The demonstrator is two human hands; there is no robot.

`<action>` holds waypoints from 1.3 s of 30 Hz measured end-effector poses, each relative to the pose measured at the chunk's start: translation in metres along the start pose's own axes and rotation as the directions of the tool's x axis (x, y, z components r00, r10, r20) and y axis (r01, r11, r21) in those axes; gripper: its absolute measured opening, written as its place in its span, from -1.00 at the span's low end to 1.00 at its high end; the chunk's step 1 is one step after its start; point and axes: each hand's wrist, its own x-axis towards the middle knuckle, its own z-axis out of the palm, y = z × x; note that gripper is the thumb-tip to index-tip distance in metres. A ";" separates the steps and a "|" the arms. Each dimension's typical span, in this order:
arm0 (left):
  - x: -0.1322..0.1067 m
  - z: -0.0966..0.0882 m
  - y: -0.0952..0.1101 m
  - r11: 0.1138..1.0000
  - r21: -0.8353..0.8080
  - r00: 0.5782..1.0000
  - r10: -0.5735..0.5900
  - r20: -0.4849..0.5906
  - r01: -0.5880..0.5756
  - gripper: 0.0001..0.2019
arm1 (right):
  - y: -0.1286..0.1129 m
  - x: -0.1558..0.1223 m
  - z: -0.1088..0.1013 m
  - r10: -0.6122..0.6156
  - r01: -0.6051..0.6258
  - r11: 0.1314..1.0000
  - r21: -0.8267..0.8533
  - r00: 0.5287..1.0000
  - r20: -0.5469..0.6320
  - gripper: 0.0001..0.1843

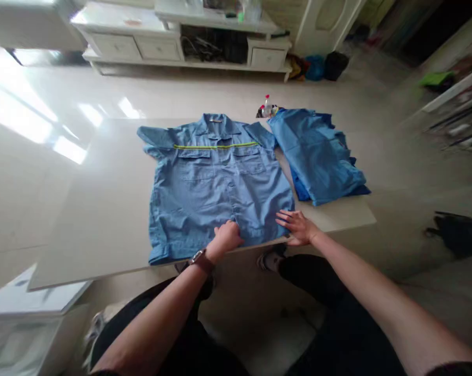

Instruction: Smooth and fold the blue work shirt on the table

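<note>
A blue short-sleeved work shirt (197, 193) lies front up on the table, collar pointing away from me. It has a yellow stripe across the chest, two flap pockets and a buttoned front. My left hand (228, 236), with a watch on its wrist, is closed on the shirt's hem near the button line. At the lower right corner of the shirt, my right hand (296, 226) rests with its fingers stretched over the cloth and the table edge. To the right of the shirt is a stack of folded blue clothes (318, 156).
The pale table (103, 209) ends right in front of my legs. Behind the stack stands a clear bottle with a red cap (267, 107). A white cabinet (153, 49) is across the floor. A white box-like stand (32, 308) is at lower left, a dark bag (457, 232) at right.
</note>
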 end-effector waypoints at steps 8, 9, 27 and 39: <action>-0.005 0.000 0.005 1.000 0.008 1.000 -0.016 0.005 0.016 -0.78 | 0.000 -0.002 0.006 0.035 -0.035 0.999 -0.001 0.999 0.015 -0.03; -0.006 -0.001 0.006 1.000 0.012 1.000 -0.013 0.000 0.013 -0.78 | 0.000 -0.002 0.006 0.036 -0.036 0.999 -0.001 0.999 0.009 -0.03; -0.008 -0.001 0.009 1.000 0.026 1.000 0.002 -0.020 -0.002 -0.75 | 0.000 -0.001 0.002 0.032 -0.032 0.999 0.015 0.999 0.021 0.01; -0.006 0.002 0.009 0.999 0.046 1.000 0.009 -0.026 -0.008 -0.77 | 0.001 -0.002 0.004 0.043 -0.044 0.999 0.023 0.998 0.040 0.03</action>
